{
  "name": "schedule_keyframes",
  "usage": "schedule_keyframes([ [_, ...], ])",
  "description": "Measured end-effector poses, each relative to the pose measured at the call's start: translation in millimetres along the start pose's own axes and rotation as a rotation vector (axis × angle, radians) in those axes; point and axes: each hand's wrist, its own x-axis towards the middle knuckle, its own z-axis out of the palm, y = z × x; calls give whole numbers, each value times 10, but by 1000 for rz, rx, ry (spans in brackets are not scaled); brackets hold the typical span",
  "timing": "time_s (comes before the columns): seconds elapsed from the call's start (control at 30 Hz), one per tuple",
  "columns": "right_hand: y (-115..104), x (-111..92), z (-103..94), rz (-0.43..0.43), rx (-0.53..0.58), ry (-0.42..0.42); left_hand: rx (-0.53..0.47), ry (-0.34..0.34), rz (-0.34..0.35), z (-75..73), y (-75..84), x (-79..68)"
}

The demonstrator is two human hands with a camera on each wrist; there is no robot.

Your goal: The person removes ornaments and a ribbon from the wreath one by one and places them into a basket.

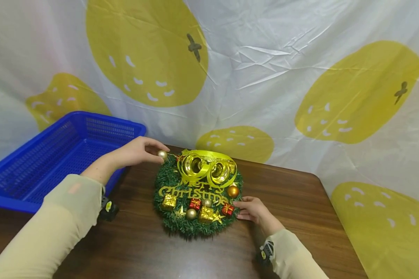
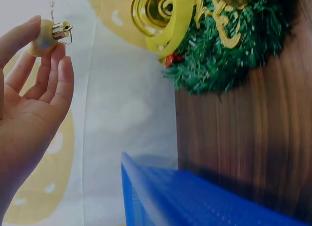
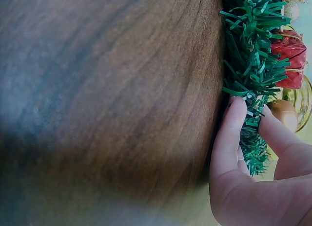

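Wreath [image 1: 184,198] lies flat, right hand [image 1: 254,211] pinching its right edge, probably to steady it; left hand [image 1: 137,151] pinches a gold bauble [image 1: 162,155] far left, can't tell if it's attached.

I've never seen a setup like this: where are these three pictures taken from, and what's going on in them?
No robot here, just a person's two bare hands. The wide picture comes from a camera worn on the head; the others come from small cameras, one on each wrist. On the brown table are a decorated green wreath and a blue basket. The left hand pinches a small gold ball, while the right hand holds the wreath's edge between thumb and fingers.
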Motion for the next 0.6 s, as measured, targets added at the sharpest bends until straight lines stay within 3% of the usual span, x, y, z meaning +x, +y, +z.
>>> schedule_keyframes([
  [0.3,1,-22,-5,1,10,1,7,27,-59,-232,-36,-140],
  [0.6,-1,-3,-2,-5,9,-9,74,73,-129,-467,-184,-280],
])
